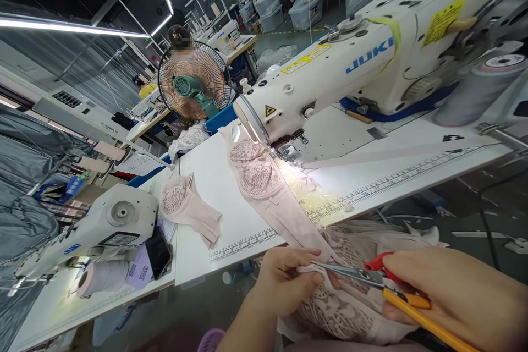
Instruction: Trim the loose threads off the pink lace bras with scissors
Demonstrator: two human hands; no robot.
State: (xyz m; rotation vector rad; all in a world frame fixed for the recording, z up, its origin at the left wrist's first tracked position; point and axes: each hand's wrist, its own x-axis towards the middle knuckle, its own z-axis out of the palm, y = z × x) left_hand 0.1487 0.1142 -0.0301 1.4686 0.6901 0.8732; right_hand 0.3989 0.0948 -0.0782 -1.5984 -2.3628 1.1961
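Note:
Near the front edge of the white table, my left hand [284, 280] pinches the edge of a pale pink lace bra piece [342, 316]. My right hand [457, 291] is closed around scissors [355, 273] with red and orange handles. Their blades point left, and the tips lie at the pinched fabric beside my left fingers. A long orange part runs from the handles to the bottom right; I cannot tell whether it belongs to the scissors. More lace spreads over my lap, partly hidden by my hands. A joined pink bra strip [264, 181] stretches from the table down toward my hands.
A white sewing machine [330, 80] stands over the table, its lamp lighting yellowish scraps [313, 192]. A separate lace cup [185, 203] lies left. Thread cones [480, 91], a phone [158, 252] and a second machine [119, 217] are nearby. A person sits behind a fan [193, 82].

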